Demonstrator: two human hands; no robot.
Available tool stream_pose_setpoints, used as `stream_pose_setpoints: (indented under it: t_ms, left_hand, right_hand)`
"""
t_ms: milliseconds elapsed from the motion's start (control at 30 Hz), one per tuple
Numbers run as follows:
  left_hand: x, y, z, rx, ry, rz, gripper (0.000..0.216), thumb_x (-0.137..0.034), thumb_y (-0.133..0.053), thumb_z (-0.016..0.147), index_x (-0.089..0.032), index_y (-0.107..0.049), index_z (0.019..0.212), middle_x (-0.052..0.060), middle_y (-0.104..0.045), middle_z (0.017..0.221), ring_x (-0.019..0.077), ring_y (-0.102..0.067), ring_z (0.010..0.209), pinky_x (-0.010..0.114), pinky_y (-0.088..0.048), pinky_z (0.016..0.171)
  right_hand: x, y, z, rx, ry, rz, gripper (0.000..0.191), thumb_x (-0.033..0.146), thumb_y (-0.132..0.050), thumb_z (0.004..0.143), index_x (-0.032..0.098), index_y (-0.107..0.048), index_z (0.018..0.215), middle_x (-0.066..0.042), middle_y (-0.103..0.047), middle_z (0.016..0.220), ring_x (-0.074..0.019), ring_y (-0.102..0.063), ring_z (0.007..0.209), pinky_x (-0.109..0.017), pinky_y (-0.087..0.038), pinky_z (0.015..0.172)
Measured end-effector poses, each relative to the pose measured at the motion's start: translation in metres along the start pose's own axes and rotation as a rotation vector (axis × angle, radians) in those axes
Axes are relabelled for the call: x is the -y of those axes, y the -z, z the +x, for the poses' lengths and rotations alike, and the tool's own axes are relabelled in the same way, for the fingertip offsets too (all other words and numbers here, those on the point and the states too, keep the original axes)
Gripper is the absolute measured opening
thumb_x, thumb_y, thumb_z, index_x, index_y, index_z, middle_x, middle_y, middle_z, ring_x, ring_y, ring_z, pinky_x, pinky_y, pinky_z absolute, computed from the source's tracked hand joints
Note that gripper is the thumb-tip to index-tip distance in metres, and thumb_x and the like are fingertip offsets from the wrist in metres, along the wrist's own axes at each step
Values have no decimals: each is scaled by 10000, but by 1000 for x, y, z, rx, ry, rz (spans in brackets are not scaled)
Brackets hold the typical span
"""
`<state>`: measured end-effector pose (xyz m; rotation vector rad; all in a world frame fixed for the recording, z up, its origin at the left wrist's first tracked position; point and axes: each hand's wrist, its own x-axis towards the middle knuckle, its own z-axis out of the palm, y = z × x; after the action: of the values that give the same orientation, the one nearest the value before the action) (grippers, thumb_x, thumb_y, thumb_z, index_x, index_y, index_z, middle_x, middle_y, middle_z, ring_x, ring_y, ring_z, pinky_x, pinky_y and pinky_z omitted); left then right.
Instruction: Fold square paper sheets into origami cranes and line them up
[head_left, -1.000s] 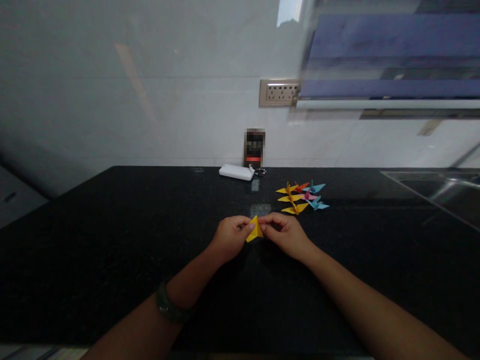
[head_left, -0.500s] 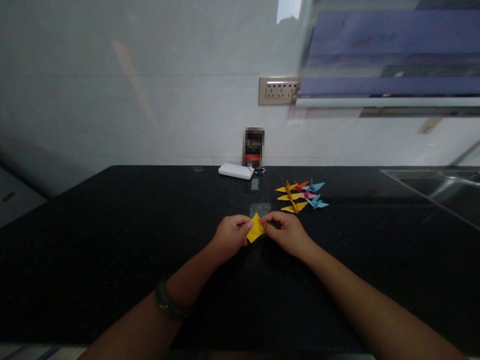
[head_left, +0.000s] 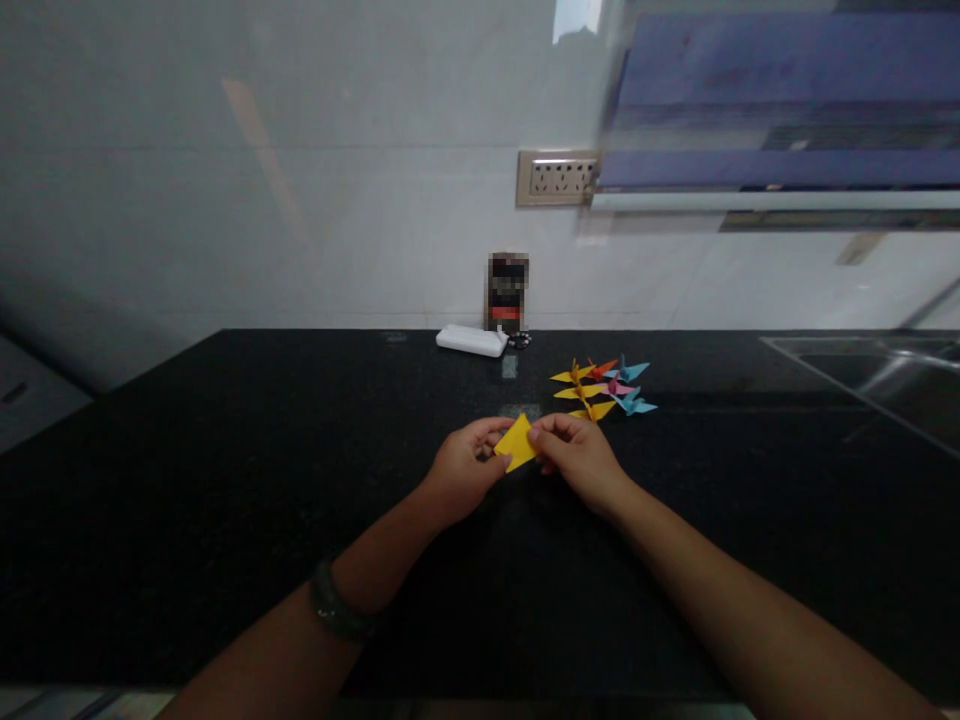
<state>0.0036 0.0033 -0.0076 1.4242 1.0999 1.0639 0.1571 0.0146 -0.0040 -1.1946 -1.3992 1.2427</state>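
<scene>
A small folded piece of yellow origami paper (head_left: 517,444) is held up between both hands, above the dark countertop. My left hand (head_left: 466,468) pinches its left side and lower edge, with the thumb lying on the front face. On the opposite side, my right hand (head_left: 581,455) grips the right edge between thumb and fingers. Just beyond the right hand stand several folded paper cranes (head_left: 592,391) in yellow, orange, pink and blue, grouped close together.
A white power bank (head_left: 471,341) lies by the wall, beside a blurred dark upright object (head_left: 508,292). The black countertop (head_left: 225,480) spreads under my arms. At the right is a sink (head_left: 900,375). A socket panel (head_left: 559,179) sits on the wall.
The yellow paper has turned and been raised slightly, now showing a smoother, diamond-like face. My left thumb has shifted to its lower edge, and my right fingers have moved along the right side.
</scene>
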Motion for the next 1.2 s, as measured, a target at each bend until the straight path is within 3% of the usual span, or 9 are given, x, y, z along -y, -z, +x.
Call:
stream_pose_setpoints:
  t_ms: [167, 267, 333, 433, 567, 700, 900, 1033, 1200]
  left_hand:
    - [-7, 2, -1, -44, 74, -32, 287, -220, -557, 701, -101, -613, 956, 4, -593, 614, 81, -509, 503, 181, -382, 443]
    - [-11, 3, -3, -64, 95, -40, 293, -265, -536, 731, -80, -622, 942, -37, -511, 469, 53, -424, 384, 161, -301, 364]
    - [-11, 2, -4, -53, 128, -94, 322, -286, -542, 730, -76, -611, 964, -30, -529, 485, 51, -434, 363, 162, -287, 344]
    - [-9, 0, -4, -16, 173, -225, 355, -281, -579, 702, -81, -595, 995, 5, -594, 583, 67, -514, 420, 169, -357, 385]
    - [-7, -1, -5, 63, 194, -327, 504, -143, -660, 601, -101, -547, 1090, 38, -656, 740, 87, -584, 535, 194, -441, 506]
    - [-11, -1, -5, 51, 206, -299, 498, -92, -617, 626, -88, -533, 1117, 27, -658, 690, 82, -584, 537, 180, -434, 511]
    - [-13, -1, -3, -44, 214, -255, 423, -69, -548, 682, -80, -542, 1105, 2, -635, 562, 74, -561, 483, 177, -428, 500]
    - [-12, -1, -3, -45, 211, -304, 433, -36, -577, 646, -98, -555, 1074, 15, -664, 656, 76, -578, 512, 182, -439, 513]
    - [-7, -1, -2, -47, 190, -327, 341, -151, -630, 663, -108, -588, 999, 31, -664, 701, 79, -571, 520, 184, -434, 497]
  right_hand:
    - [0, 1, -1, 13, 9, 117, 182, 322, -604, 659, 147, -569, 692, 35, -514, 560, -71, -450, 473, -181, -377, 408]
    - [-1, 1, -2, 31, 60, 98, 202, 314, -640, 635, 154, -586, 746, 28, -545, 608, -74, -469, 500, -186, -389, 426]
    - [0, 1, -2, 48, 74, 66, 251, 302, -662, 613, 158, -598, 807, 13, -580, 662, -78, -483, 511, -190, -390, 429]
    - [1, 1, -2, 44, 73, 52, 255, 307, -666, 609, 155, -611, 806, -4, -602, 689, -79, -489, 509, -192, -394, 425]
    - [0, 0, -2, 2, 29, 123, 214, 322, -653, 629, 143, -619, 741, 0, -588, 640, -65, -464, 471, -190, -397, 420]
    - [-1, 1, -1, 19, 24, 174, 212, 342, -646, 643, 147, -612, 718, 8, -557, 617, -71, -465, 487, -184, -392, 418]
    - [2, 7, -3, 145, 279, -109, 317, 411, -509, 762, 155, -627, 617, -42, -530, 793, -121, -502, 664, -203, -434, 474]
    - [3, 8, -4, 209, 291, -193, 399, 396, -350, 855, 182, -663, 732, -54, -541, 878, -139, -520, 746, -211, -446, 502]
    - [-1, 5, -4, 179, 481, -309, 145, 257, -556, 764, 232, -697, 780, -35, -558, 835, -154, -531, 817, -287, -450, 712]
